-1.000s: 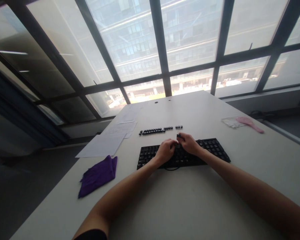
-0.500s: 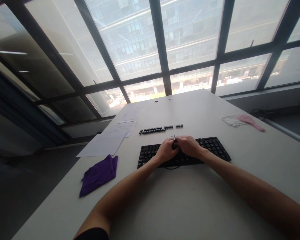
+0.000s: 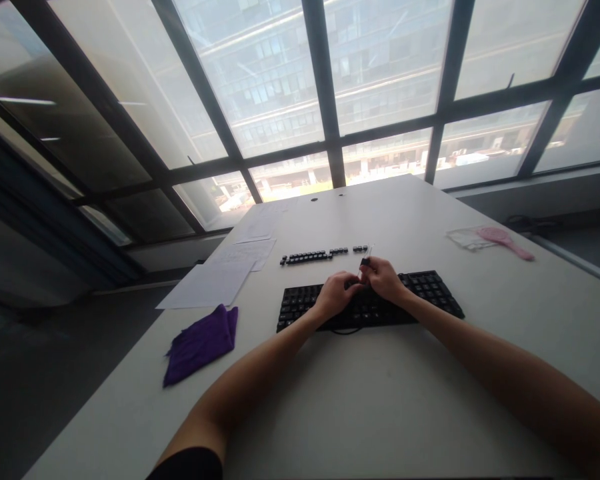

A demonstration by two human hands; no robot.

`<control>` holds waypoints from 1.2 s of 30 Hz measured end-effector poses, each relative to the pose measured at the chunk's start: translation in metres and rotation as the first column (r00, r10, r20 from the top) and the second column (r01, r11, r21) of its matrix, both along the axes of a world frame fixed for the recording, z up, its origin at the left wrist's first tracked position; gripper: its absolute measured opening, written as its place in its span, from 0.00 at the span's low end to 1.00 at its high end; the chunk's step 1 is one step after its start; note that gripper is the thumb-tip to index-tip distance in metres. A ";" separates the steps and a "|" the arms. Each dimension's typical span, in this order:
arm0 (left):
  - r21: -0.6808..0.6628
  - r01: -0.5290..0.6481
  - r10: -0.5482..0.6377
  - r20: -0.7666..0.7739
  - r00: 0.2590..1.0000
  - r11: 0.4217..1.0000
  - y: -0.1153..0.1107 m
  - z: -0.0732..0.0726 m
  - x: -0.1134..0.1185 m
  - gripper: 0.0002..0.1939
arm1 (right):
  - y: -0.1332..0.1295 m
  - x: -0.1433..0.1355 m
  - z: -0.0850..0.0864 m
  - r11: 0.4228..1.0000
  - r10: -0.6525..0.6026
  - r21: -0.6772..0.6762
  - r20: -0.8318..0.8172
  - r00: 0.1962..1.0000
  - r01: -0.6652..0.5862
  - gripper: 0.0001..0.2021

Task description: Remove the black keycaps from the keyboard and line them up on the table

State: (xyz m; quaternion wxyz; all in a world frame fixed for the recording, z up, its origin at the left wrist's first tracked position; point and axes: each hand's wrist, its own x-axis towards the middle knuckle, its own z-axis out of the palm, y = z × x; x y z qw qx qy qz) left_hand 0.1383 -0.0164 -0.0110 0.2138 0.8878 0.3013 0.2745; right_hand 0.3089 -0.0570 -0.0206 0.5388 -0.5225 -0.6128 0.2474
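A black keyboard lies before me, with both hands over its middle. Raised above its back edge, my right hand pinches what looks like a black binder clip with thin silvery arms, one pointing up. My left hand is closed just to the left, its thumb and fingertips meeting near the clip's lower end. Whatever sits between those left fingers is too small and dark to make out. Behind the keyboard, loose black keycaps stand in rows, ending near the right fingers.
A folded purple cloth lies left on the white table. Papers spread along the table's left edge. Toward the right edge are a pink hairbrush and a clear plastic bag. Large windows rise beyond the table.
My right hand has lifted up and slightly right with the binder clip, away from the keys. The left hand has shifted slightly, and the two hands are less pressed together.
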 end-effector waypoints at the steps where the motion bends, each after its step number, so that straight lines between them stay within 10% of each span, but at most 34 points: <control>1: -0.001 -0.001 0.001 0.013 1.000 1.000 0.000 0.000 0.000 0.07 | 0.000 0.000 0.000 1.000 0.005 -0.001 -0.015 1.000 -0.005 0.11; 14: -0.059 -0.085 0.097 0.235 0.967 0.995 -0.007 -0.001 -0.003 0.11 | -0.004 -0.009 0.000 0.999 -0.037 -0.004 0.048 0.998 0.038 0.08; 36: 0.236 0.001 -0.019 0.077 0.997 0.972 -0.012 0.000 -0.004 0.09 | -0.004 -0.007 -0.001 0.993 -0.114 0.019 0.037 0.993 0.113 0.09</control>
